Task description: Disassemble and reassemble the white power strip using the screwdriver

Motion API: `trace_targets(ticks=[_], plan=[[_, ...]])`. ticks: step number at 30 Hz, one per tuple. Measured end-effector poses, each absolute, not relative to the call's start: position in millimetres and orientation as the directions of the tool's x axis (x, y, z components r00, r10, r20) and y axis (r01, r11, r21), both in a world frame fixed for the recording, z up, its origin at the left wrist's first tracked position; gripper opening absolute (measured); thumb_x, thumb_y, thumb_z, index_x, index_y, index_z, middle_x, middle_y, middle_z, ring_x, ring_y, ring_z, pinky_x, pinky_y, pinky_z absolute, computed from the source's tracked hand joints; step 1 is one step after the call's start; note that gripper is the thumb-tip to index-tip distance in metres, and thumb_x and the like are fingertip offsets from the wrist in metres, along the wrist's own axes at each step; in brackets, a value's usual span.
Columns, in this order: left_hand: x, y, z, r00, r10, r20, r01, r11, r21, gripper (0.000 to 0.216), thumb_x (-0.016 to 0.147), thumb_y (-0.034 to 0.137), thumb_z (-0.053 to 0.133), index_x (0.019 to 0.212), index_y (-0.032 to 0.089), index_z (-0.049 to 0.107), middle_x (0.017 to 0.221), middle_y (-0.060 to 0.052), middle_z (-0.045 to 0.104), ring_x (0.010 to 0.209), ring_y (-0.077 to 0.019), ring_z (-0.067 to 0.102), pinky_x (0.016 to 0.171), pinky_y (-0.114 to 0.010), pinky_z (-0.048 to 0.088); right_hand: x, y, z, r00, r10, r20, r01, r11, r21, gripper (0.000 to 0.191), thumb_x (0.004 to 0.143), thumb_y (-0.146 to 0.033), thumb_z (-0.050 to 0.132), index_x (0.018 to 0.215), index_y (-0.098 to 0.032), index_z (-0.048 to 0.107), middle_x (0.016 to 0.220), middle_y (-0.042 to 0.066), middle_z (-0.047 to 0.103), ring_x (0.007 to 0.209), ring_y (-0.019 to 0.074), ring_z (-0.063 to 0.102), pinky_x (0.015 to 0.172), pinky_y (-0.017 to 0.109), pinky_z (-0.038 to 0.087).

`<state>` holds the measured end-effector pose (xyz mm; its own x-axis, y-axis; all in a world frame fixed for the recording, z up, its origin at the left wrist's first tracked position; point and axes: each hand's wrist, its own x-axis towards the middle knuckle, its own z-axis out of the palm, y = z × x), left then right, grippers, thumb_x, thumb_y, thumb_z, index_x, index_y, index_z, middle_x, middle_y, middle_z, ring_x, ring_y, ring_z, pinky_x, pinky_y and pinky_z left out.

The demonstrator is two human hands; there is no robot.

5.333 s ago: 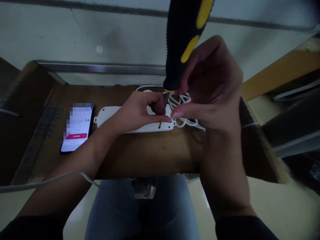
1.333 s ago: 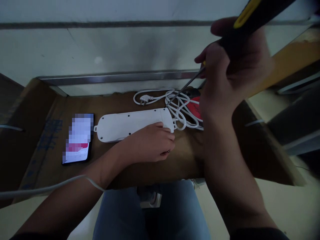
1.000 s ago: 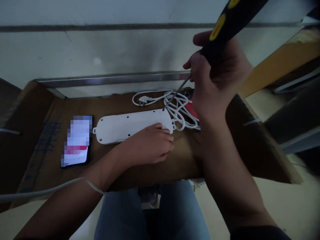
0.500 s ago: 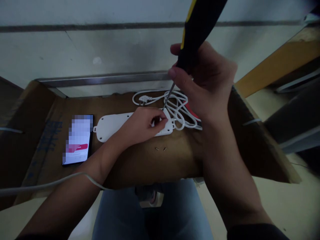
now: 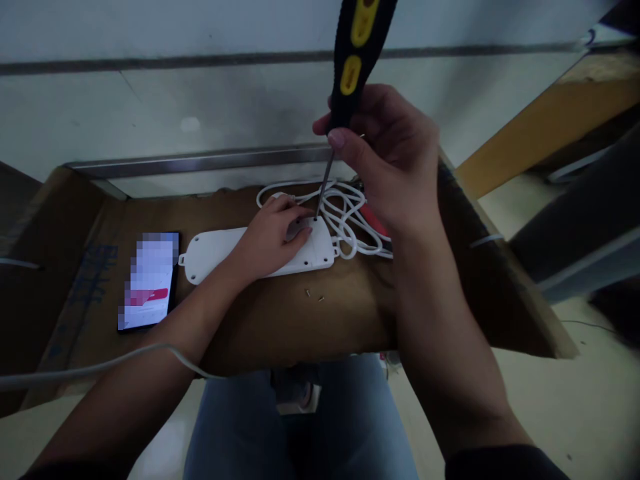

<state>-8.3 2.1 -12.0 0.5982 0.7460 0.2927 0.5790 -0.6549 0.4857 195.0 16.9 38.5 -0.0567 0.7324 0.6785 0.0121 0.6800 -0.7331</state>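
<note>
A white power strip (image 5: 220, 245) lies with its screw-holed back upward. Across its middle rests my left hand (image 5: 267, 237), fingers bent over the far edge and thumb on the surface, holding it in place. My right hand (image 5: 395, 150) is closed around the lower handle of a black and yellow screwdriver (image 5: 356, 57). The upright, slightly tilted shaft reaches a hole near the strip's far right corner. A tiny brass-coloured piece shows by the right fingers; its kind is unclear. Two small screws (image 5: 315, 295) lie on the cardboard in front of the strip.
The strip's white cord (image 5: 345, 197) is coiled behind its right end, beside a red-handled tool (image 5: 374, 220). A lit phone (image 5: 149, 280) lies left. Cardboard walls (image 5: 510, 267) rise at both sides of the box. A pale cable (image 5: 100, 369) crosses near my left forearm.
The screwdriver handle has swung left and more upright, and my right hand has turned with it. My left fingers have shifted back from the strip's right end. The view has moved slightly.
</note>
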Motion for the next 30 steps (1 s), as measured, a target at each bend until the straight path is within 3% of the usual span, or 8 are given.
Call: trace_targets(ticks=[5, 13, 16, 19, 21, 24, 30], plan=[[-6.6, 1.7, -14.0, 0.621, 0.714, 0.325, 0.561, -0.694, 0.451, 0.042, 0.100, 0.043, 0.058, 0.131, 0.017, 0.070, 0.120, -0.014, 0.065, 0.119, -0.0313, 0.062, 0.110, -0.052, 0.052, 199.4, 14.2, 38.4, -0.109, 0.723, 0.682, -0.007, 0.686, -0.728, 0.025, 0.094, -0.042, 0.073, 0.115, -0.030, 0.067, 0.109, -0.004, 0.077, 0.106, 0.0150, 0.074, 0.090, 0.033, 0.057], [-7.8, -0.2, -17.4, 0.690, 0.636, 0.346, 0.541, -0.770, 0.337, 0.053, 0.103, 0.046, 0.055, 0.136, 0.005, 0.066, 0.130, -0.023, 0.064, 0.123, -0.0352, 0.060, 0.113, -0.052, 0.051, 206.5, 12.8, 42.9, -0.281, 0.708, 0.648, 0.030, 0.682, -0.731, 0.039, 0.097, -0.057, 0.063, 0.124, -0.029, 0.063, 0.113, -0.001, 0.076, 0.106, 0.0144, 0.070, 0.101, 0.034, 0.059], [-6.9, 5.6, -17.3, 0.680, 0.642, 0.354, 0.513, -0.761, 0.397, 0.053, 0.103, 0.045, 0.057, 0.139, 0.007, 0.066, 0.129, -0.021, 0.065, 0.122, -0.0339, 0.062, 0.113, -0.051, 0.051, 208.4, 13.4, 42.9, -0.308, 0.733, 0.607, -0.029, 0.631, -0.776, 0.042, 0.097, -0.058, 0.063, 0.126, -0.027, 0.063, 0.117, 0.000, 0.076, 0.115, 0.0145, 0.071, 0.113, 0.033, 0.058], [3.2, 14.1, -13.6, 0.604, 0.688, 0.402, 0.431, -0.706, 0.562, 0.043, 0.106, 0.039, 0.055, 0.139, 0.014, 0.069, 0.116, -0.014, 0.071, 0.106, -0.0257, 0.068, 0.098, -0.040, 0.057, 209.4, 13.0, 41.5, -0.312, 0.756, 0.576, -0.075, 0.585, -0.808, 0.041, 0.100, -0.054, 0.061, 0.130, -0.025, 0.062, 0.123, 0.001, 0.075, 0.123, 0.0138, 0.069, 0.121, 0.033, 0.054], [13.1, 18.8, -11.4, 0.510, 0.711, 0.484, 0.366, -0.688, 0.626, 0.035, 0.107, 0.035, 0.054, 0.129, 0.017, 0.075, 0.109, -0.011, 0.073, 0.097, -0.0212, 0.069, 0.088, -0.033, 0.056, 210.0, 13.1, 40.1, -0.294, 0.767, 0.570, -0.066, 0.579, -0.813, 0.045, 0.100, -0.057, 0.061, 0.131, -0.024, 0.062, 0.123, 0.002, 0.075, 0.123, 0.0144, 0.069, 0.121, 0.034, 0.055], [24.2, 22.4, -13.0, 0.429, 0.714, 0.554, 0.276, -0.687, 0.672, 0.027, 0.105, 0.032, 0.060, 0.115, 0.018, 0.080, 0.103, -0.008, 0.075, 0.096, -0.0190, 0.070, 0.087, -0.030, 0.055, 210.4, 14.5, 38.7, -0.247, 0.779, 0.576, -0.045, 0.585, -0.810, 0.048, 0.098, -0.060, 0.063, 0.129, -0.024, 0.064, 0.121, 0.003, 0.075, 0.120, 0.0150, 0.070, 0.115, 0.034, 0.057], [24.3, 24.1, -22.0, 0.353, 0.742, 0.570, 0.218, -0.658, 0.721, 0.021, 0.101, 0.033, 0.067, 0.104, 0.020, 0.084, 0.094, -0.005, 0.077, 0.085, -0.0165, 0.070, 0.081, -0.029, 0.055, 202.7, 17.7, 37.1, -0.041, 0.728, 0.684, 0.143, 0.682, -0.718, 0.056, 0.079, -0.061, 0.084, 0.115, -0.023, 0.065, 0.106, 0.002, 0.071, 0.095, 0.0144, 0.067, 0.084, 0.033, 0.058]])
